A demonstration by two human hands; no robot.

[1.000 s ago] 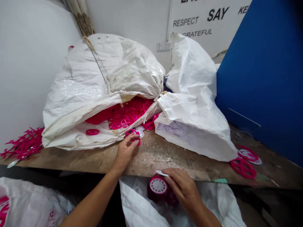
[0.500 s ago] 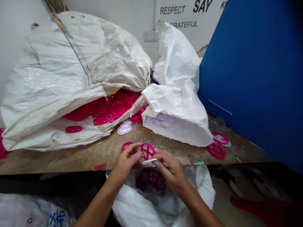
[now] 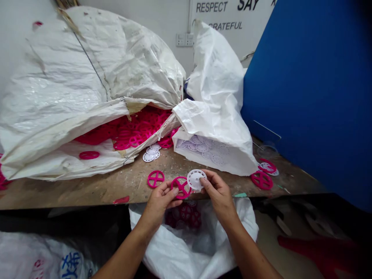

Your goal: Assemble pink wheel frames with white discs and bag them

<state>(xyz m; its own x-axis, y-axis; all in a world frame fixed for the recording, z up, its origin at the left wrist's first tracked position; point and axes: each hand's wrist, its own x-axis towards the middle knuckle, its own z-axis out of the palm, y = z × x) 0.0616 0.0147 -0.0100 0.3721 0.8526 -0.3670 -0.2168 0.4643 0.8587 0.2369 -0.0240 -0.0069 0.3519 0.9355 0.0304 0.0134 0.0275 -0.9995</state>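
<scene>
head view | left hand [image 3: 159,197]: gripping magenta spoked ring [image 3: 182,186], lower edge hidden by fingers | right hand [image 3: 217,195]: pinching white perforated disc [image 3: 195,179] just right of it | spare magenta wheel [image 3: 155,179] on counter [image 3: 87,193] just beyond left hand | below hands: white sack [image 3: 162,248], shadowed magenta pieces [image 3: 186,213] hard to make out

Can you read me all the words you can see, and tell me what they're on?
"RESPECT" on the wall sign
"SAY" on the wall sign, in bigger slanted letters
"GRATEFUL" on the wall sign, its first letter partly hidden
Blue marks on the sack at lower left: cut off, too hard to read
Pink marks on that sack: too blurred to read
</scene>
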